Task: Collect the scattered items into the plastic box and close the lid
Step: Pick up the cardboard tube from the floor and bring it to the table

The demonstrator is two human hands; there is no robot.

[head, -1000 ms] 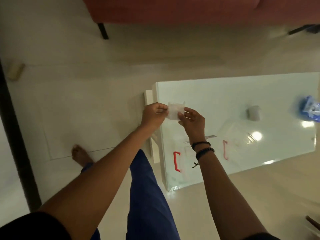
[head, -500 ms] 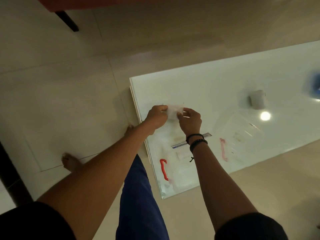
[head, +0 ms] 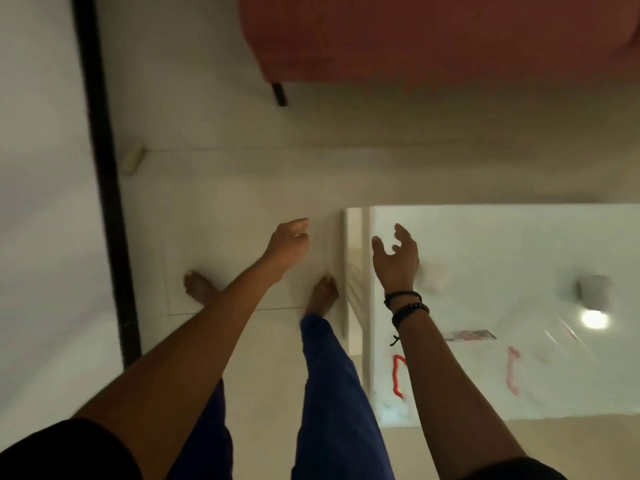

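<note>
The clear plastic box (head: 464, 372) with two red handles lies on the white glossy table (head: 519, 237), near its front edge; its outline is blurred. My right hand (head: 396, 258) hovers over the table's left end, fingers spread, holding nothing. Just right of it a small white item (head: 433, 279) lies on the table. My left hand (head: 291, 242) hangs over the floor left of the table, fingers loosely curled and empty. A small grey cylinder (head: 594, 291) stands farther right.
A red sofa (head: 433, 39) on dark legs stands beyond the table. A dark strip (head: 104, 174) runs along the floor at the left. My bare feet (head: 323, 292) stand beside the table's left edge. A lamp's reflection (head: 594, 319) shines on the table.
Both hands held the small white item together; now they have let go and moved apart, the left off the table. The item lies on the table. The camera has swung left.
</note>
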